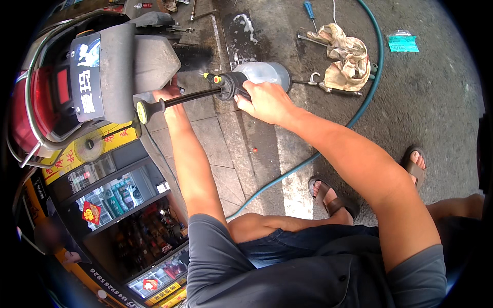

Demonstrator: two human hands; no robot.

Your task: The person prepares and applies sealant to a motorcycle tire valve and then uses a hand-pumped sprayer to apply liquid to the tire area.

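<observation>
My right hand (267, 102) is wrapped round the head of a pump sprayer (264, 74) with a translucent bottle. The sprayer lies tilted, its yellow-green nozzle (209, 77) pointing left toward a dark wheel (192, 57). A faint mist shows at the nozzle tip. Its black pump rod (192, 95) stretches left to a yellow-ringed knob (144, 111). My left hand (170, 94) reaches in by the lower edge of a grey mudguard (156, 59) at the motorcycle's rear. The mudguard and shadow hide most of its fingers, so I cannot tell whether it grips anything.
A teal hose (379, 56) curves across the ground on the right. Beige rags (345, 54) lie over metal tools beside a blue-handled screwdriver (309, 10). White foam (246, 25) spots the wet pavement. A chrome rail (32, 97) arches round the red tail light.
</observation>
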